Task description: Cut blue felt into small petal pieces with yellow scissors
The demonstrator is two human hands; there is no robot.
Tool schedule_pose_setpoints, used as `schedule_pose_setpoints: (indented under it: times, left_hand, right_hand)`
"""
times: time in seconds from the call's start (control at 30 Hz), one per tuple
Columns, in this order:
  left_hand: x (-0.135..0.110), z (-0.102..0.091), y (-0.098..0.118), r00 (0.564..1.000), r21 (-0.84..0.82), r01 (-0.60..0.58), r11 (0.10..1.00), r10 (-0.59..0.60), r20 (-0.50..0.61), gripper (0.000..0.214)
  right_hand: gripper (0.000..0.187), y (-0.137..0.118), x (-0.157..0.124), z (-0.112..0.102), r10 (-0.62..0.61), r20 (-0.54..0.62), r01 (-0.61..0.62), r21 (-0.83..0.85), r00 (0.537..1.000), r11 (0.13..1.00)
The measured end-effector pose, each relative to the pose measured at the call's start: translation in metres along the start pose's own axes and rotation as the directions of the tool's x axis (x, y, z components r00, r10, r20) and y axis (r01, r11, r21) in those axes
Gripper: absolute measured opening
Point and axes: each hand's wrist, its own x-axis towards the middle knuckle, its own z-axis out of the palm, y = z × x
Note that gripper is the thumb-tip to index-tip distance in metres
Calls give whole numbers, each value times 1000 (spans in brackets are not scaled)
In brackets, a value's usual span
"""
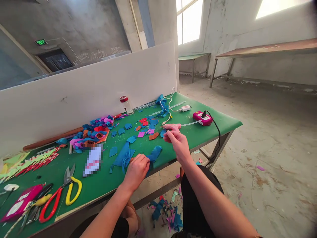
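Note:
My left hand [138,168] rests near the table's front edge with its fingers closed over a blue crepe-like piece [155,154], which sticks out to the right. What lies under the fingers is partly hidden. Larger blue scraps [123,155] lie just left of it. My right hand [177,142] hovers over the edge, fingers loosely bent and apart, with nothing visible in them. Just behind its fingertips is a pink glue gun [171,126], nozzle to the left, a clear glue stick [189,123] in its back. My hand partly hides its handle.
Small coloured squares [141,134] are scattered mid-table. A pile of fabric-like flowers [95,132], a glass jar [127,107], scissors [68,180] and a magenta box [21,202] are to the left. A magenta power socket [202,118] with a black cord stands right. Scraps [168,213] litter the floor.

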Motion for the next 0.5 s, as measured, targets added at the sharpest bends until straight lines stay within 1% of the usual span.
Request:
schedule_pose_setpoints:
  times: [0.07, 0.1, 0.17, 0.23, 0.3, 0.37, 0.4, 0.43, 0.47, 0.5]
  left_hand:
    - [-4, -1, 1, 999, -14, 5, 1000, -5, -50, 19]
    - [-7, -2, 3, 997, -27, 7, 1000, -9, -74, 18]
    - [-18, -2, 12, 992, -46, 6, 999, -11, -122, 17]
    - [-32, 2, 27, 989, -18, -2, 1000, -1, -147, 18]
    - [-49, 8, 47, 988, 52, -14, 999, 22, -152, 20]
    - [-65, 12, 65, 990, 81, -27, 996, 38, -139, 22]
    - [-72, 13, 71, 990, 47, -32, 998, 38, -133, 22]
    - [-79, 12, 74, 991, -21, -29, 999, 26, -128, 21]
    - [-85, 10, 75, 991, -112, -3, 994, -11, -130, 20]
    - [-89, 6, 73, 988, -211, 49, 976, -78, -135, 19]
  right_hand:
    - [33, 2, -43, -5, 81, 52, -81, -4, 995, 997]
    - [34, 7, -65, -7, 145, 89, -145, -11, 985, 989]
    - [37, 19, -104, -7, 289, 125, -292, 7, 949, 956]
    - [40, 32, -130, -3, 390, 128, -403, 96, 912, 910]
    - [41, 41, -143, 2, 470, 167, -496, 189, 867, 848]
    - [41, 46, -146, 6, 503, 158, -527, 243, 850, 814]
    - [41, 48, -146, 6, 514, 146, -534, 256, 845, 806]
    - [42, 48, -146, 6, 527, 135, -543, 261, 839, 798]
    - [43, 49, -146, 4, 547, 134, -562, 260, 826, 785]
    - [43, 49, -146, 2, 576, 145, -593, 254, 804, 764]
